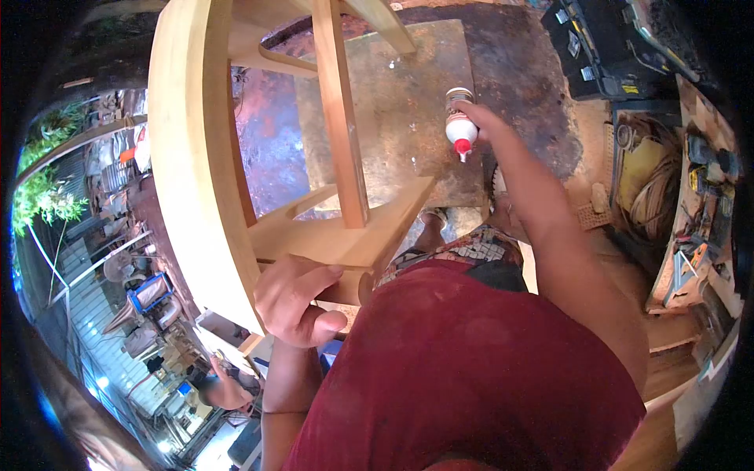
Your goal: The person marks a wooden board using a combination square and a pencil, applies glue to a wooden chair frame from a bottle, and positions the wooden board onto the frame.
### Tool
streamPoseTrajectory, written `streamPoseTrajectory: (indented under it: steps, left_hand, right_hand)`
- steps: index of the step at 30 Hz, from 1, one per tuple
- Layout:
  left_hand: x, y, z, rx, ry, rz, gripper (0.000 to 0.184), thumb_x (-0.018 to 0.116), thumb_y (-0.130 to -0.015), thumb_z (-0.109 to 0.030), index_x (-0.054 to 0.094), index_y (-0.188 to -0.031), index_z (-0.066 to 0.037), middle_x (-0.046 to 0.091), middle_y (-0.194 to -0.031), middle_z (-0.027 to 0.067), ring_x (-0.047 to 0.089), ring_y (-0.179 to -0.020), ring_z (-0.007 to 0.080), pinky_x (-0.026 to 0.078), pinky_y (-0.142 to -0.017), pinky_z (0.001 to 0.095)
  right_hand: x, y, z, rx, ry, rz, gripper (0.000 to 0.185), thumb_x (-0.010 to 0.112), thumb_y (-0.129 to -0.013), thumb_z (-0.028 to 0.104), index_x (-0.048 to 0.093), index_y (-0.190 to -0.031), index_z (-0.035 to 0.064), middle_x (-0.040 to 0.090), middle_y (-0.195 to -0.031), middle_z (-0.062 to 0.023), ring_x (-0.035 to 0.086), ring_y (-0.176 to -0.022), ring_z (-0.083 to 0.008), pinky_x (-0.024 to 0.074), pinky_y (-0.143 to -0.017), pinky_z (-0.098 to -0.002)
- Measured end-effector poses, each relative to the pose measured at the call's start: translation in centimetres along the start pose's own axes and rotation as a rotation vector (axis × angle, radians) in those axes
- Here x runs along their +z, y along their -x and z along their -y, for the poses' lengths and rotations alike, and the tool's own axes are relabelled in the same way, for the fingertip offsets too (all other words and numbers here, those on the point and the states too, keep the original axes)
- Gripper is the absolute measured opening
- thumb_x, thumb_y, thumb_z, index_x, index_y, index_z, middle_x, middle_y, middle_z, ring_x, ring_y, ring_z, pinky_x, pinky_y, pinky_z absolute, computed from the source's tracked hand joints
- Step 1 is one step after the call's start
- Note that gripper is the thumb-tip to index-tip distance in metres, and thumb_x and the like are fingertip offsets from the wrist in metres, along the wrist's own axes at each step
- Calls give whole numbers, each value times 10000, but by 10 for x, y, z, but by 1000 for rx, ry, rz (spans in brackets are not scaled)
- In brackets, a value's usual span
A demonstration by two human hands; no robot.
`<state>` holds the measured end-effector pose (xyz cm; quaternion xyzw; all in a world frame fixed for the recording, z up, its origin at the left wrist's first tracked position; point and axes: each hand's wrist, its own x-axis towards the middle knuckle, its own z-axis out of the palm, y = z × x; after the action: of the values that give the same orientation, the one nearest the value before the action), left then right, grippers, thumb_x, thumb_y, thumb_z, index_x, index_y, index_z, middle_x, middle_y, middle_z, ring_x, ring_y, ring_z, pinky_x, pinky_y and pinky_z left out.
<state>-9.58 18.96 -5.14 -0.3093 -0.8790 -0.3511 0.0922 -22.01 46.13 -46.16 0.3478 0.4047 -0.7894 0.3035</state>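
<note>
My right hand [481, 121] is wrapped around a white glue bottle [461, 125] with a red cap and a printed label. Its nozzle points back toward my body, and the bottle is held out over the floor. My left hand [297, 302] has its fingers curled at the near corner of a pale wooden furniture frame [184, 157]. A wooden end piece [345, 289] shows between the thumb and forefinger; the other fingertips are hidden. A reddish upright slat [339, 118] stands inside the frame, joined to a wide tapered board [345, 239].
A stained board [393, 102] lies on the dark floor. At the upper right is a black tool case [589, 47], with a crate of coiled material [648, 169] and a tool-laden shelf [691, 235] beyond. Another person [226, 388] is at the lower left among workshop clutter.
</note>
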Motion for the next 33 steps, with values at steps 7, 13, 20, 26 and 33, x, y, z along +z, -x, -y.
streamPoseTrajectory:
  steps: [7, 13, 20, 26, 33]
  left_hand:
    - [0, -1, -2, -21, -18, -22, 544, 567, -883, -534, 637, -794, -2, 581, -570, 80, 565, -479, 204, 402, -438, 291]
    - [3, 1, -2, -66, -32, -54, 548, 561, -884, -542, 631, -777, -9, 575, -563, 75, 565, -473, 206, 404, -439, 295]
    - [3, -2, -1, -32, -57, -59, 521, 580, -882, -517, 637, -777, -11, 578, -575, 71, 568, -490, 199, 403, -437, 297]
    - [3, -3, -2, -32, -89, -64, 472, 606, -882, -471, 643, -784, -11, 594, -606, 57, 556, -487, 186, 406, -446, 295]
    - [1, -3, -7, -101, -107, -80, 444, 631, -863, -449, 641, -786, -12, 594, -641, 73, 581, -550, 210, 443, -504, 314]
  right_hand:
    - [32, -49, 37, -44, 1323, -41, 261, 678, -794, 218, 660, -998, 55, 674, -945, -99, 660, -763, -273, 544, -627, -473]
    - [97, -37, 37, -127, 2091, -79, 302, 679, -788, 192, 670, -1068, 79, 659, -1067, -99, 645, -887, -325, 515, -696, -572]
    - [122, -68, -10, -61, 2501, 61, 335, 662, -796, 156, 679, -1126, 98, 633, -1193, -103, 602, -1043, -389, 450, -767, -703]
    - [144, -24, 28, -97, 2321, 105, 366, 674, -787, 197, 668, -1138, 93, 636, -1176, -122, 595, -1080, -352, 441, -865, -636]
    - [134, 118, 59, -904, 1030, 161, 431, 640, -844, 289, 590, -1181, 26, 666, -1062, -110, 638, -961, -227, 497, -817, -339]
